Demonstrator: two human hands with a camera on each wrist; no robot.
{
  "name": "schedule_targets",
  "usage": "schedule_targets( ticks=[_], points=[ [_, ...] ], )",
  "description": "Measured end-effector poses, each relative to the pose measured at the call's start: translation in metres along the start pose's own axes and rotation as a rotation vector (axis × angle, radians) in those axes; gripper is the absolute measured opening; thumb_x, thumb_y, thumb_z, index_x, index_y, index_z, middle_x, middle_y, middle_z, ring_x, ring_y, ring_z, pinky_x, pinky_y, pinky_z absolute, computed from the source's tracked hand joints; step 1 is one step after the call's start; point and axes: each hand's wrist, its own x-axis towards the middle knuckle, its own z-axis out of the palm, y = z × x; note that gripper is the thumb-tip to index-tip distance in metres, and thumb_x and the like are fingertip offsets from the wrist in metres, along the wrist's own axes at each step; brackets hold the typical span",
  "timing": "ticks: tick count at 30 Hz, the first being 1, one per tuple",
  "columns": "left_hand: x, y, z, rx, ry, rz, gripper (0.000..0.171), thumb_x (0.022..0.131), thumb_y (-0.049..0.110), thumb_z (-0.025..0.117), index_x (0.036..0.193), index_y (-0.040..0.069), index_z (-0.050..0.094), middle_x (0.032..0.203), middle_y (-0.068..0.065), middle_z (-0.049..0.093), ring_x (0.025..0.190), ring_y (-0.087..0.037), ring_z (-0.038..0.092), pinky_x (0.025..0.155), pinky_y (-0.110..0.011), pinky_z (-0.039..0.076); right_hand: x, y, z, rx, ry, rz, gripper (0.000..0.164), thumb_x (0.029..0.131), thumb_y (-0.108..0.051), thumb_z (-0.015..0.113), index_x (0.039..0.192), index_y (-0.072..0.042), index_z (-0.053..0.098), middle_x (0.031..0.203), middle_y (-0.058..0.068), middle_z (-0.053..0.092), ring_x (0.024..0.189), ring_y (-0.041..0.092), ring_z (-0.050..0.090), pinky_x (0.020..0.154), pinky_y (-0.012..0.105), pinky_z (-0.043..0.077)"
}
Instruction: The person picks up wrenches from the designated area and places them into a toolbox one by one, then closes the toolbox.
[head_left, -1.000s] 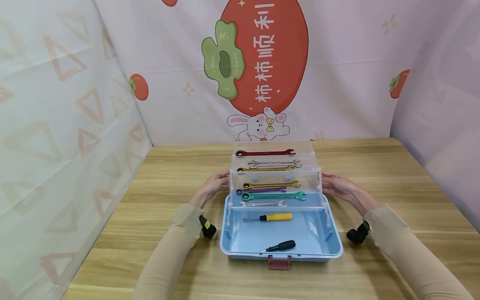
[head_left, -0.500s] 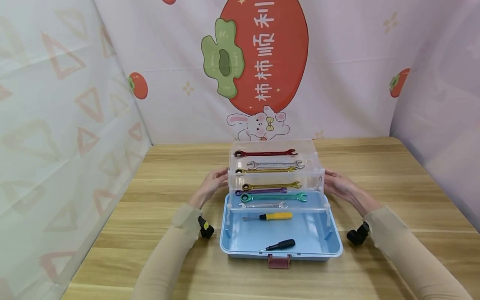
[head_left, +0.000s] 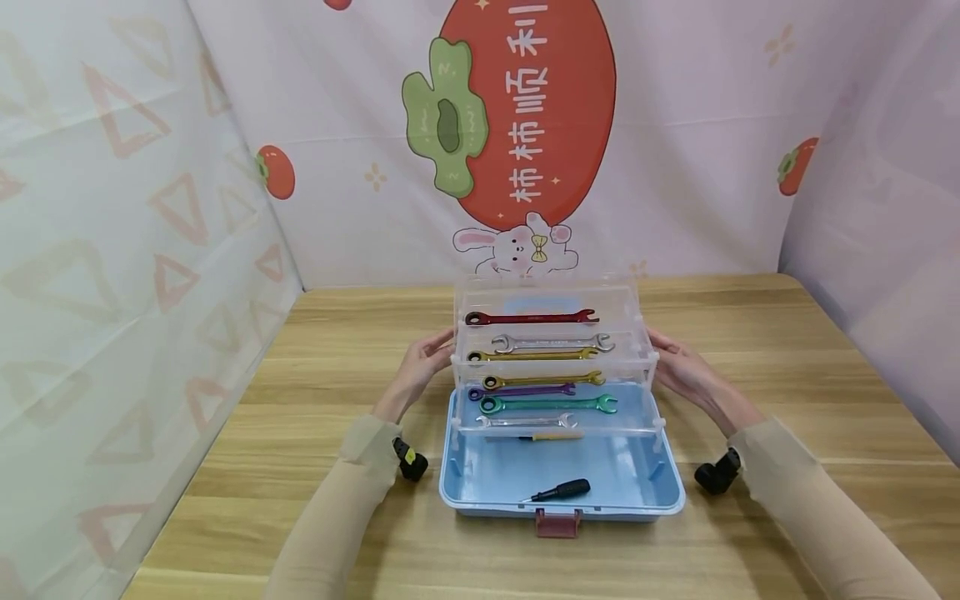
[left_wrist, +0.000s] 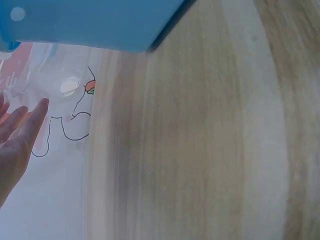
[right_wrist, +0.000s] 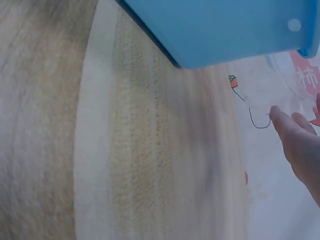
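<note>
A toolbox with a blue base [head_left: 622,492] stands open on the table, its clear tiered trays [head_left: 622,367] raised above the back half. Several wrenches lie in them: a red wrench [head_left: 532,318] at the top, a green wrench [head_left: 551,405] lower down. A yellow-handled screwdriver [head_left: 558,436] in the base is partly covered by the lowest tray. Nearer the front lies a black screwdriver [head_left: 562,490]. At the clear plastic's left side is my left hand [head_left: 416,367], fingers extended in the left wrist view. My right hand [head_left: 686,371] mirrors it on the right; some fingertips are hidden.
A wooden table [head_left: 337,333] carries the toolbox. The box's reddish latch [head_left: 557,523] hangs at its front. A printed cloth [head_left: 675,167] closes off the back, with more cloth along both sides. Each wrist wears a small black camera [head_left: 410,461].
The clear trays have shifted forward and down over the base, and the lowest one now overlaps the yellow screwdriver. Both hands stay at the sides, moving only slightly.
</note>
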Motion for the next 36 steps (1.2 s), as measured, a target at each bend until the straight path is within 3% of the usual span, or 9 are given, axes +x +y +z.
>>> schedule_targets(
  ticks=[4, 8, 11, 14, 16, 23, 29, 34, 36],
  points=[
    [-0.003, 0.001, 0.0, -0.011, 0.017, 0.033, 0.042, 0.088, 0.006, 0.051, 0.129, 0.001, 0.042, 0.136, -0.011, 0.038, 0.118, -0.026, 0.043, 0.093, -0.033, 0.038, -0.002, 0.001, 0.0, -0.016, 0.01, -0.038, 0.06, 0.095, -0.009, 0.038, 0.136, 0.001, -0.004, 0.139, 0.024, -0.013, 0.1, -0.008, 0.048, 0.086, 0.013, 0.038],
    [-0.006, 0.002, -0.001, -0.021, 0.023, 0.067, 0.043, 0.087, 0.005, 0.054, 0.128, 0.001, 0.043, 0.134, -0.013, 0.04, 0.118, -0.027, 0.043, 0.093, -0.033, 0.038, -0.004, 0.0, 0.001, -0.036, 0.014, -0.067, 0.056, 0.094, -0.008, 0.039, 0.139, -0.005, 0.006, 0.142, 0.019, -0.005, 0.103, -0.007, 0.047, 0.087, 0.014, 0.038],
    [-0.009, 0.004, -0.001, -0.018, 0.032, 0.082, 0.044, 0.085, 0.005, 0.056, 0.128, 0.0, 0.043, 0.134, -0.013, 0.04, 0.118, -0.027, 0.043, 0.093, -0.032, 0.038, -0.007, -0.001, 0.002, -0.032, 0.005, -0.105, 0.047, 0.094, -0.007, 0.04, 0.138, -0.018, 0.028, 0.145, 0.001, 0.019, 0.105, -0.005, 0.048, 0.086, 0.016, 0.039],
    [-0.011, 0.005, -0.002, -0.02, 0.035, 0.103, 0.045, 0.085, 0.004, 0.056, 0.127, -0.002, 0.043, 0.133, -0.015, 0.041, 0.118, -0.027, 0.043, 0.092, -0.031, 0.039, -0.01, -0.002, 0.004, -0.013, -0.006, -0.162, 0.039, 0.093, -0.005, 0.041, 0.125, -0.026, 0.049, 0.128, -0.016, 0.044, 0.105, -0.002, 0.049, 0.084, 0.017, 0.041],
    [-0.013, 0.006, -0.001, -0.03, 0.033, 0.125, 0.045, 0.084, 0.003, 0.057, 0.127, -0.003, 0.043, 0.133, -0.016, 0.041, 0.118, -0.028, 0.043, 0.092, -0.031, 0.039, -0.011, -0.003, 0.005, 0.0, -0.016, -0.198, 0.038, 0.092, -0.002, 0.04, 0.119, -0.025, 0.054, 0.119, -0.019, 0.05, 0.106, -0.002, 0.049, 0.084, 0.017, 0.042],
    [-0.022, 0.009, 0.0, -0.016, 0.061, 0.156, 0.042, 0.083, 0.005, 0.059, 0.123, -0.003, 0.048, 0.128, -0.016, 0.046, 0.11, -0.019, 0.052, 0.09, -0.029, 0.041, -0.02, -0.01, 0.013, -0.006, 0.011, -0.203, 0.04, 0.091, 0.002, 0.04, 0.123, -0.019, 0.052, 0.124, -0.014, 0.048, 0.107, -0.004, 0.048, 0.087, 0.015, 0.039],
    [-0.029, 0.012, 0.001, -0.016, 0.084, 0.17, 0.037, 0.083, 0.002, 0.058, 0.118, -0.005, 0.051, 0.12, -0.021, 0.051, 0.096, -0.007, 0.057, 0.088, -0.027, 0.043, -0.027, -0.012, 0.019, 0.022, 0.028, -0.225, 0.04, 0.09, 0.006, 0.041, 0.116, -0.018, 0.058, 0.115, -0.014, 0.055, 0.104, -0.001, 0.051, 0.085, 0.015, 0.04],
    [-0.037, 0.015, 0.002, -0.016, 0.092, 0.189, 0.034, 0.083, 0.0, 0.057, 0.116, -0.008, 0.051, 0.118, -0.019, 0.053, 0.095, -0.006, 0.058, 0.088, -0.027, 0.042, -0.03, -0.009, 0.019, 0.052, 0.009, -0.272, 0.028, 0.091, -0.002, 0.043, 0.11, -0.014, 0.061, 0.116, -0.011, 0.054, 0.107, 0.001, 0.05, 0.086, 0.016, 0.04],
    [-0.041, 0.018, 0.003, -0.035, 0.087, 0.203, 0.031, 0.086, 0.0, 0.054, 0.114, -0.012, 0.051, 0.117, -0.02, 0.053, 0.095, -0.007, 0.058, 0.087, -0.028, 0.043, -0.029, -0.006, 0.014, 0.127, -0.052, -0.287, 0.026, 0.092, -0.007, 0.044, 0.113, -0.01, 0.059, 0.121, -0.006, 0.053, 0.111, 0.005, 0.048, 0.09, 0.019, 0.039]
  ],
)
